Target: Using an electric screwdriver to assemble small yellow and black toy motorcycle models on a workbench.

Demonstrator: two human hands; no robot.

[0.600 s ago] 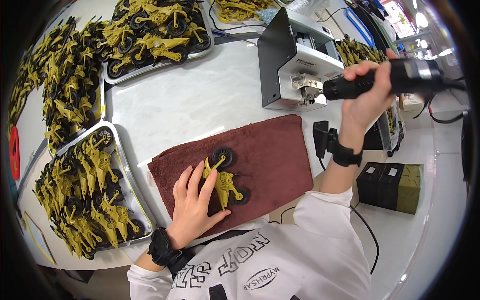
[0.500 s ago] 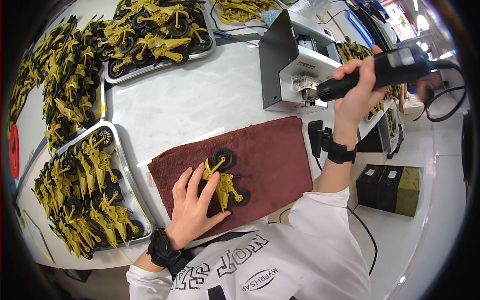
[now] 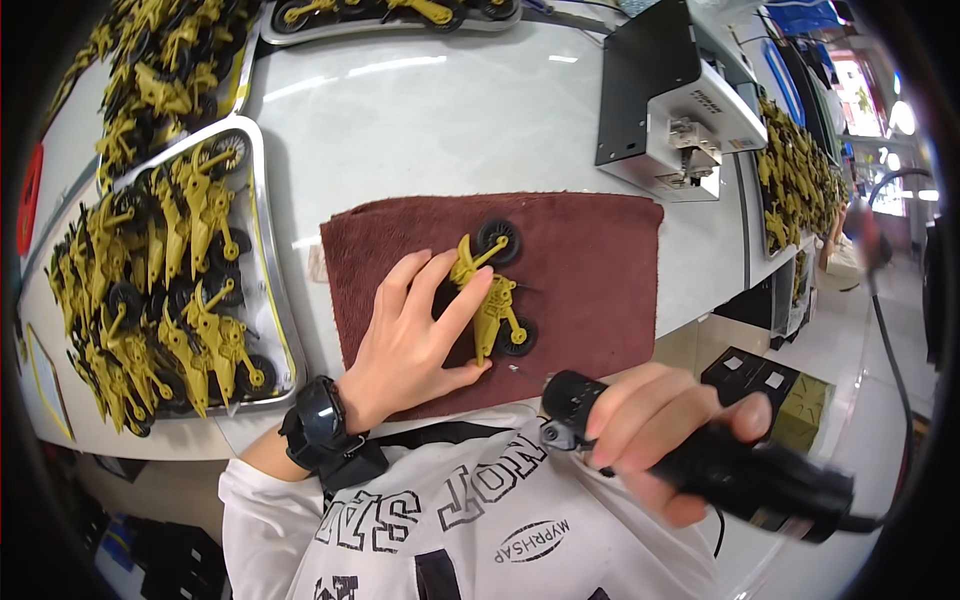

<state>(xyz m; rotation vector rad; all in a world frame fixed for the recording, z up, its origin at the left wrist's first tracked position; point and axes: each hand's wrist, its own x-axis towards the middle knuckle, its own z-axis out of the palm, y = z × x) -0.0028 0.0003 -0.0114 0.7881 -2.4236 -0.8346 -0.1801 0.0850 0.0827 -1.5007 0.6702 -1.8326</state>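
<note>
Yellow motorbike [image 3: 497, 298] tight in L fingers [image 3: 462, 308] (fuzzy maroon cloth [image 3: 595, 275] below), blk cyl. tool [image 3: 755, 472] tight in R fingers [image 3: 636, 402]

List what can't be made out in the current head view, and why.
- Left hand's palm: hidden by the back of that hand.
- Toy motorbike's underside: faces down on the cloth.
- Screwdriver's middle: covered by the right hand's fingers.
- Whether its tip holds a screw: too small.
- Top tray's far side: cut off by the upper edge.
</note>
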